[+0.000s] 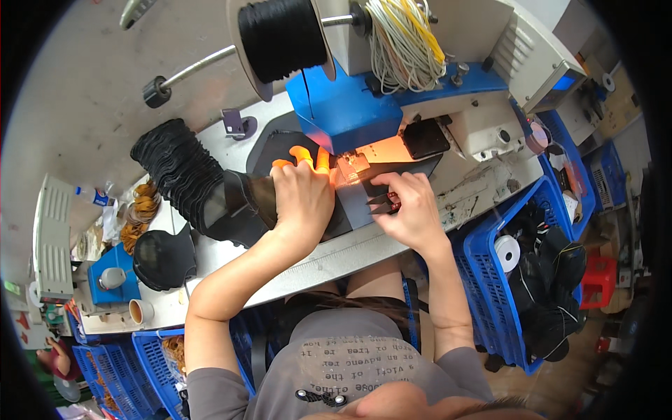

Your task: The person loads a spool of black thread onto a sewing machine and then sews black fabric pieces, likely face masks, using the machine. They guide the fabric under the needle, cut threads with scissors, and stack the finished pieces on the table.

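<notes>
my right hand (409, 206) is closed around a small pair of snips (381, 204), thumb on the near side and fingers curled on the far side; the two dark blades point left and stand a little apart, on the near right side of the lit metal plate (352, 168); my left hand (302, 192) lies palm down on the left of that plate, with orange covers (301, 152) on its fingertips, which reach toward the near edge of the blue machine head (343, 105); i cannot tell whether those fingers pinch anything or merely press, since the back of the hand hides what is under it; a curved dark piece (259, 199) sits just left of my left hand, against its wrist side, at the right end of a long stack of black pieces (178, 168) that runs away to the far left; nearer and to the left, a rounded black piece (164, 259) rests on the white table (315, 264); a paper cup (141, 311) is at the near left edge; a big spool of black thread (283, 40) is mounted at the far side, with a bundle of pale and yellow cords (406, 45) to its right; a black flat case (425, 138) lies to the right of the machine head; at my right stands a blue basket (483, 273) with black goods (546, 294) and a white roll (507, 253) in it.
</notes>
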Motion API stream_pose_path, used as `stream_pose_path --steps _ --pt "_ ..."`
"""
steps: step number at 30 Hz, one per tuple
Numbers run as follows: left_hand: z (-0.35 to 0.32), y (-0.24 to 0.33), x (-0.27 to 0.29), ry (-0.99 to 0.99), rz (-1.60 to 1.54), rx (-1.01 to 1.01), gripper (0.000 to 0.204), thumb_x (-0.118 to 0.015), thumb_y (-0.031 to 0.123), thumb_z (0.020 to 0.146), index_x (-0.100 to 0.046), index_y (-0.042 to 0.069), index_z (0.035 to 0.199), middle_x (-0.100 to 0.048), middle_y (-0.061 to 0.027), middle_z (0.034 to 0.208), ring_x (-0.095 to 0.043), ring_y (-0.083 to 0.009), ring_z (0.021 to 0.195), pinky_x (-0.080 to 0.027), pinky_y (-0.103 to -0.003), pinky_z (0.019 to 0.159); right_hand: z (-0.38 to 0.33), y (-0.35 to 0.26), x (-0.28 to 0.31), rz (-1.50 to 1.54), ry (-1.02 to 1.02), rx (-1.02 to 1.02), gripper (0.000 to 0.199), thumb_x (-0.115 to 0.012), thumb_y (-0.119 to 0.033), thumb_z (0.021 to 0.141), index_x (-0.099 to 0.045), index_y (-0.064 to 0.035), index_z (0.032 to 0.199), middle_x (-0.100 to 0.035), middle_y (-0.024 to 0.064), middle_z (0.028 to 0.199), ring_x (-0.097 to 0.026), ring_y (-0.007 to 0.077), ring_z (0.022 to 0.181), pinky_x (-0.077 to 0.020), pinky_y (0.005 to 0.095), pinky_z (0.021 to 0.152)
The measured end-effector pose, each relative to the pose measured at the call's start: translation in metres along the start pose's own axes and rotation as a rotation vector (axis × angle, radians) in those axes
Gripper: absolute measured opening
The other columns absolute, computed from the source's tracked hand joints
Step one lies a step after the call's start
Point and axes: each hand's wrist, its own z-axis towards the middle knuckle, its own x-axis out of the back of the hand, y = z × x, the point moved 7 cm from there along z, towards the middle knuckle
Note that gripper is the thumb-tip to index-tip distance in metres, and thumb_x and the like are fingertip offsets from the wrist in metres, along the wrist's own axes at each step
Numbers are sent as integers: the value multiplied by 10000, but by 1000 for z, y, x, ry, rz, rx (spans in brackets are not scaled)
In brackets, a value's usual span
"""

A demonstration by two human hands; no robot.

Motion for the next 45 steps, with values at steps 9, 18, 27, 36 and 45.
stream_pose_path --steps 9,18,27,36,45 --pt "-21 -11 7 69 -105 29 334 -607 340 895 -702 79 711 -623 -109 729 -630 -274 621 -428 -393 651 13 -20 0 -196 -101 -35 276 -673 -90 804 -562 -44 1052 -592 100 779 -625 284 758 -515 411 673" --pt "-32 -8 7 72 -156 -4 271 -606 319 897 -713 75 842 -616 -132 721 -610 -294 591 -416 -399 656 26 -10 -33 -386 -120 -41 168 -632 -205 860 -627 -78 970 -638 112 712 -663 310 635 -532 406 552" --pt "-73 -22 17 133 -350 -51 595 -630 480 834 -596 64 1259 -521 -292 1271 -530 -422 1125 -401 -424 841 7 -17 -1 -53 -10 -182 152 -624 -128 864 -569 -59 988 -685 144 776 -668 356 674 -520 427 580" --pt "-135 -70 5 417 -942 -18 487 -626 -32 699 -636 32 1182 -621 -146 1170 -582 -356 1145 -373 -520 1031 2 -58 -27 477 -171 -209 349 -646 -10 819 -589 -36 1162 -550 103 768 -548 215 689 -464 318 640" --pt "-201 -138 -4 533 -1457 332 231 -594 4 881 -645 -90 1086 -696 -169 995 -666 -227 913 -496 -308 836 4 -117 -97 930 -79 -89 177 -740 -5 802 -701 -4 975 -476 -14 683 -336 28 538 -269 229 472"
